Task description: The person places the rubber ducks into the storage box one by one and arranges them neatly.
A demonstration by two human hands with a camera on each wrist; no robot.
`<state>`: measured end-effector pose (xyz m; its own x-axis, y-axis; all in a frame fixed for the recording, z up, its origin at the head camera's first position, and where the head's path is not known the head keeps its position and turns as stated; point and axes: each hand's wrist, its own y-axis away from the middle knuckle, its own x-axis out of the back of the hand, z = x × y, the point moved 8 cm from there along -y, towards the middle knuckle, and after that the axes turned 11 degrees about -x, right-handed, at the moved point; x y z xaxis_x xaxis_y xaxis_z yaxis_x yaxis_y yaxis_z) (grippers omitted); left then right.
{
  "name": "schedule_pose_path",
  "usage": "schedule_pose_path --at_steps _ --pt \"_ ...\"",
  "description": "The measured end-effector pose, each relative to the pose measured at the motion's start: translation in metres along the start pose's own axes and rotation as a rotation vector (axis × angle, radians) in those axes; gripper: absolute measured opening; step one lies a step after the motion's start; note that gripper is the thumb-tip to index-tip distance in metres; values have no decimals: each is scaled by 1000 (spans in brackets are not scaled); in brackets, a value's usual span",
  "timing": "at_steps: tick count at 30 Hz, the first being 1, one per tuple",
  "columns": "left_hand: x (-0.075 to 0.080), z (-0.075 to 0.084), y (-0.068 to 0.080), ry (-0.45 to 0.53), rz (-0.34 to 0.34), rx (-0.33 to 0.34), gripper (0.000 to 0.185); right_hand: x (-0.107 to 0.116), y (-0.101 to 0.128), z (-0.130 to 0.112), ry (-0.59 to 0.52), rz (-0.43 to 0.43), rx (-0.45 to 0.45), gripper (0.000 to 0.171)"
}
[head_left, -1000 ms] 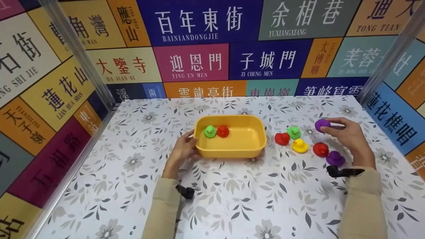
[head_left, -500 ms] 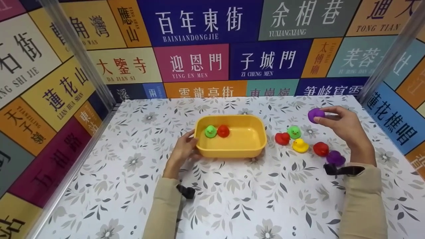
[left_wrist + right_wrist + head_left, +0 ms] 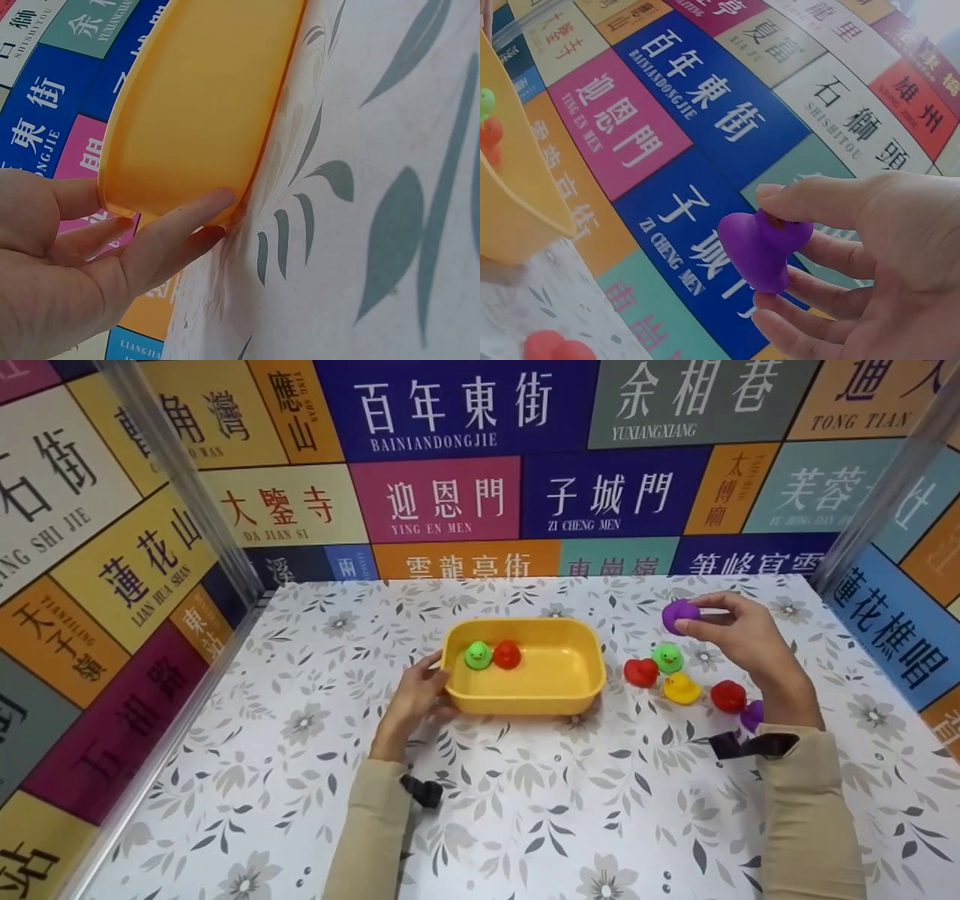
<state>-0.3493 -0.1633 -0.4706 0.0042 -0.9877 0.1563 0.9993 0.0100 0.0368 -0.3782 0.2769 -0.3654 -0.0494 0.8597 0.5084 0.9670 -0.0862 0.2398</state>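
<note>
My right hand pinches a purple rubber duck in the air, above and right of the ducks lying on the table. My left hand holds the left end of a yellow tub, fingers straight against its wall and thumb at the rim. A green duck and a red duck sit in the tub's back left corner. On the table right of the tub lie a red duck, a green duck, a yellow duck, another red duck and a purple duck, partly hidden behind my right wrist.
The floral tabletop is walled on three sides by panels of coloured street signs. Metal posts stand at the back left corner and the back right corner.
My right hand has lifted the purple duck off the table and carried it up and leftwards, towards the tub. The left hand and the tub have stayed put.
</note>
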Motion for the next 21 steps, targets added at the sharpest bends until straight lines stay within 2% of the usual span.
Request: schedule_pose_path --at_steps 7,10,21 --pt "-1 2 -1 13 -3 -36 52 -19 -5 -4 -34 -56 -32 86" --pt "1 2 -2 -2 2 -32 52 -27 -7 -8 -61 -72 -59 83" --pt "1 2 0 -14 8 -23 52 -70 -20 -24 -82 -134 -52 75"
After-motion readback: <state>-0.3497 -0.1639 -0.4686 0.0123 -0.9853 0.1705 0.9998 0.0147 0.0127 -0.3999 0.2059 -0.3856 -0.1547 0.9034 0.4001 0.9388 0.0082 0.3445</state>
